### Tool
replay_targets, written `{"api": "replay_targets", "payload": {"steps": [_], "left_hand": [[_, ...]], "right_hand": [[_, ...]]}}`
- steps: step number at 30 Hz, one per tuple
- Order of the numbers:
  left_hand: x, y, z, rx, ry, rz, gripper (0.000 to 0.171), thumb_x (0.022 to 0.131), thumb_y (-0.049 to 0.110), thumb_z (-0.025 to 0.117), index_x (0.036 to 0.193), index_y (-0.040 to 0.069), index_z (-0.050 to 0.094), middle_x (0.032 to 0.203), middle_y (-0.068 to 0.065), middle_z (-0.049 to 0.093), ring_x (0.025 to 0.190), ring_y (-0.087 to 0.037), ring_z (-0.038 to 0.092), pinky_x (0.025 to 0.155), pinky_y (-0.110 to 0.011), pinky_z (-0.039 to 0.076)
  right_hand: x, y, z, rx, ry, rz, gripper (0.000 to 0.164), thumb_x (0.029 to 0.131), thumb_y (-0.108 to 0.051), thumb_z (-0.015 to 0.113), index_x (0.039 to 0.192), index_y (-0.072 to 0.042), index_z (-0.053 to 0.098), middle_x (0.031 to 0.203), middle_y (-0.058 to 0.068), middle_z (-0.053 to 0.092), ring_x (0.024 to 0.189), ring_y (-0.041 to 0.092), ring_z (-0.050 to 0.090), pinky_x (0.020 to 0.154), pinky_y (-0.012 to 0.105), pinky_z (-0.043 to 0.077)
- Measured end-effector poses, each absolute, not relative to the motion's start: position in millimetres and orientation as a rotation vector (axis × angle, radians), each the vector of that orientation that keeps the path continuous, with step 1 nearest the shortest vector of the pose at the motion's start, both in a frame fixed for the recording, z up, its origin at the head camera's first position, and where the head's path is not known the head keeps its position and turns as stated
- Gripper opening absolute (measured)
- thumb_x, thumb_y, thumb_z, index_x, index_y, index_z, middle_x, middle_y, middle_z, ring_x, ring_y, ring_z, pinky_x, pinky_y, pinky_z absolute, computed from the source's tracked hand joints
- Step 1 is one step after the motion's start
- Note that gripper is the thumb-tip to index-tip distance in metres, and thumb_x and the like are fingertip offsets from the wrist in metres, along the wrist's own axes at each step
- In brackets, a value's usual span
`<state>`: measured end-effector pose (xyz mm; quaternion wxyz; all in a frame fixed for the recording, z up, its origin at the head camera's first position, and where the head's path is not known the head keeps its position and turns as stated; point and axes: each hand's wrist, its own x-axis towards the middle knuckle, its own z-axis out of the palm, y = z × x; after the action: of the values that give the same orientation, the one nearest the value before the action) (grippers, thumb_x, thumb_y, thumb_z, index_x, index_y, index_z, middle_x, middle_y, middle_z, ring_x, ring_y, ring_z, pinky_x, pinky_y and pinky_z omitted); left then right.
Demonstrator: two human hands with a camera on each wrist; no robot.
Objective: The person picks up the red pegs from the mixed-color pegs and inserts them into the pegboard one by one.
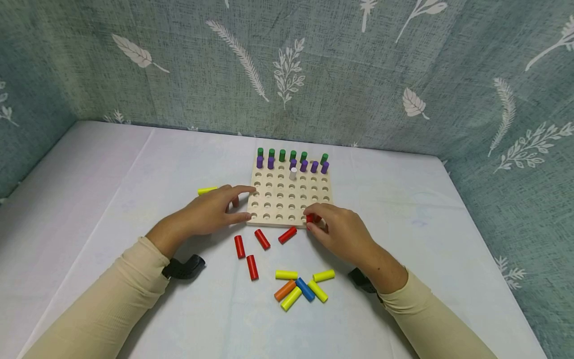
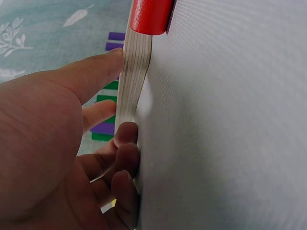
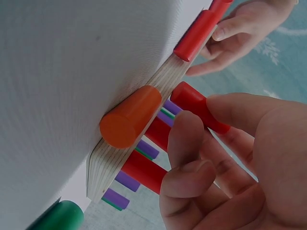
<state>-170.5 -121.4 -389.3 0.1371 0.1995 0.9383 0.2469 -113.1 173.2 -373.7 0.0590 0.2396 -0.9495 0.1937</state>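
Observation:
The pale wooden pegboard (image 1: 286, 224) lies on the table, with several green pegs (image 1: 282, 155) and purple pegs (image 1: 271, 163) standing in its back rows. One white peg (image 1: 293, 173) stands just in front of them. My right hand (image 1: 343, 229) pinches a red peg (image 3: 194, 103) between thumb and fingers at the board's near right part. Beside those fingers, two red pegs (image 3: 144, 170) stand in the board in the right wrist view. My left hand (image 1: 213, 209) touches the board's left edge with thumb and fingertip, its fingers holding no peg.
Several loose red pegs (image 1: 252, 268) lie before the board. Nearer me is a cluster of yellow pegs (image 1: 291, 299), an orange peg (image 1: 284, 290) and a blue peg (image 1: 305, 289). Another yellow peg (image 1: 207, 191) lies behind my left hand. A green peg (image 3: 57, 216) shows beside the board.

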Motion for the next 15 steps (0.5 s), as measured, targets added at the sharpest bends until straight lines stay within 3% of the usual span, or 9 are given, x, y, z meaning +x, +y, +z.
{"api": "replay_targets", "payload": {"steps": [15], "left_hand": [[-170.3, -122.3, -388.0, 0.606, 2.712, 0.724, 0.069, 0.091, 0.038, 0.073, 0.151, 0.025, 0.043, 0.108, -0.009, 0.062, 0.080, -0.018, 0.053, 0.064, -0.030, 0.042]], "right_hand": [[-115.2, 175.1, -374.8, 0.728, -2.875, 0.583, 0.029, 0.090, -0.018, 0.075, 0.118, -0.014, 0.068, 0.094, -0.002, 0.071, 0.070, 0.008, 0.055, 0.064, 0.021, 0.048]]}}
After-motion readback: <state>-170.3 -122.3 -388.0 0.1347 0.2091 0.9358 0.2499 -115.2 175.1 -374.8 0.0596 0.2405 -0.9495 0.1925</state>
